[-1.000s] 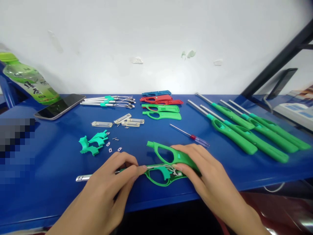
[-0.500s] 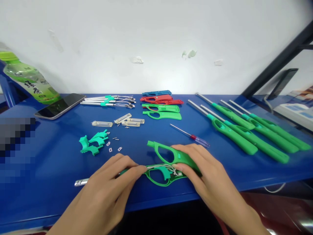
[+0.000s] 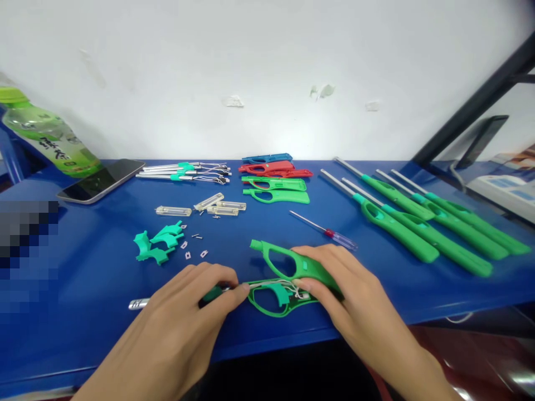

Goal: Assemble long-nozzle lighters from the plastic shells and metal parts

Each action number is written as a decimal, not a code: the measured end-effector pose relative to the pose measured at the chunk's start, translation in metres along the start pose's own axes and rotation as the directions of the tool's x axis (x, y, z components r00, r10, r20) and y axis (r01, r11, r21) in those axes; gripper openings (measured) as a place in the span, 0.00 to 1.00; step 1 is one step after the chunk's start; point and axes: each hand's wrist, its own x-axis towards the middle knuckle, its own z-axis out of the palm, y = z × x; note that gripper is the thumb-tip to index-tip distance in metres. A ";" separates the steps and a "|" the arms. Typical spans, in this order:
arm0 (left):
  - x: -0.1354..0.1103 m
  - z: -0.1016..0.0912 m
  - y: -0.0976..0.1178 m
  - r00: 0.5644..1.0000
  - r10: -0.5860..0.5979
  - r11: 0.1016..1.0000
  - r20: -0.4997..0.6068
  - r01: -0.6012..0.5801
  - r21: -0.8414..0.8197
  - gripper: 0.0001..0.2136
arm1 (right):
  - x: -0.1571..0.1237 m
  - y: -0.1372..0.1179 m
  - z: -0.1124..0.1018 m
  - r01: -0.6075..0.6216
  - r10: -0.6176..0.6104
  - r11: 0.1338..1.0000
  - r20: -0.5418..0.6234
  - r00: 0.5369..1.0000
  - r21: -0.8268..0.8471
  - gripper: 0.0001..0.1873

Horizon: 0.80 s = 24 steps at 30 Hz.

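The lower half of a green lighter handle is held near the front edge of the blue table, hollow side up, with a teal trigger set at its loop and white wires run along it. Its neck is pinched between the thumb and fingertips of the left hand; a metal tube is seen past that hand, its join hidden by the fingers. The upper half is gripped in the right hand, tilted just behind the lower half and not yet pressed onto it.

The step in hand is judged to be the settling of the wires before the handle is closed. For the next move, the wires would need to be tucked clear of the rim, the trigger kept seated and both necks lined up before pressure is applied; otherwise a wire could be pinched
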 end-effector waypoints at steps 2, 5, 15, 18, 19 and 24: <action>0.002 -0.002 0.003 1.000 -0.002 1.000 -0.007 0.001 -0.029 0.20 | 0.000 0.000 0.000 0.003 -0.003 1.000 -0.003 1.000 0.000 0.15; 0.008 -0.002 0.010 0.999 -0.030 0.998 -0.027 0.028 -0.057 0.13 | 0.000 0.000 0.001 0.004 -0.004 1.000 -0.004 1.000 0.001 0.15; 0.012 0.018 0.024 0.987 -0.098 0.994 -0.128 0.104 0.036 0.05 | 0.000 0.001 0.001 0.000 -0.001 1.000 0.005 1.000 0.005 0.16; 0.007 0.018 0.021 0.984 -0.131 0.990 -0.122 0.136 0.029 0.09 | 0.000 0.001 0.001 0.000 0.000 1.000 0.001 1.000 0.009 0.16; 0.006 0.017 0.020 0.986 -0.125 0.991 -0.109 0.129 0.032 0.11 | 0.000 0.001 0.001 -0.001 0.001 1.000 0.001 1.000 0.010 0.16; 0.003 0.015 0.019 0.994 -0.091 0.986 -0.065 0.099 0.132 0.21 | 0.000 0.000 0.001 -0.006 0.006 1.000 0.002 1.000 0.006 0.16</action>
